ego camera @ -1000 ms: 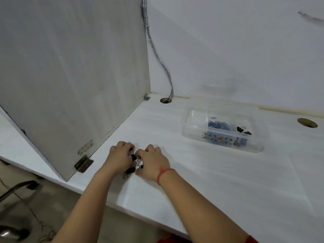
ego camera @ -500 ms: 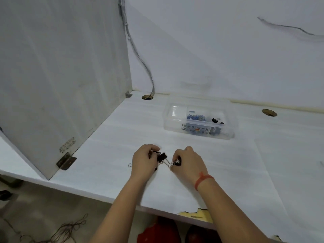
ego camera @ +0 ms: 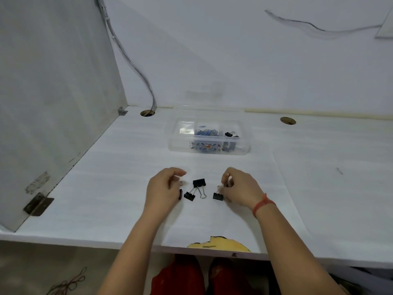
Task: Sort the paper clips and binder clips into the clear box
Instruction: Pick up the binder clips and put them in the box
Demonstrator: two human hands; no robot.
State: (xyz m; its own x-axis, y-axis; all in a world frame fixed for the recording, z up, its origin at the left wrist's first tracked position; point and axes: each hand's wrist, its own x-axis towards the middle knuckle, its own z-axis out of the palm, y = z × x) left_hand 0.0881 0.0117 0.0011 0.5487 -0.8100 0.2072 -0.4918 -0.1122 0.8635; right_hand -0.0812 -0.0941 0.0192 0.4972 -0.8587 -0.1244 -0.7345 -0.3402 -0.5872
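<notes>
The clear box (ego camera: pixel 244 149) stands at the back of the white desk. Blue paper clips (ego camera: pixel 207 132) fill its middle compartment, and black binder clips (ego camera: pixel 230 134) lie in the right one. Between my hands, two black binder clips (ego camera: pixel 199 183) (ego camera: pixel 189 196) lie loose on the desk. My right hand (ego camera: pixel 240 188) pinches the wire handle of a third binder clip (ego camera: pixel 218 196), whose body rests on the desk. My left hand (ego camera: pixel 163 188) has its fingers curled, and another black clip (ego camera: pixel 180 194) shows at its thumb, mostly hidden.
A grey partition panel (ego camera: pixel 53 92) walls off the left side, with a hinge (ego camera: pixel 38 204) at its foot. Two cable holes (ego camera: pixel 147 113) (ego camera: pixel 288 120) open along the back edge. The front edge has a chipped yellow patch (ego camera: pixel 219 243).
My hands have drawn apart sideways. The bunch of clips they held together now lies spread out between them. The view has also shifted.
</notes>
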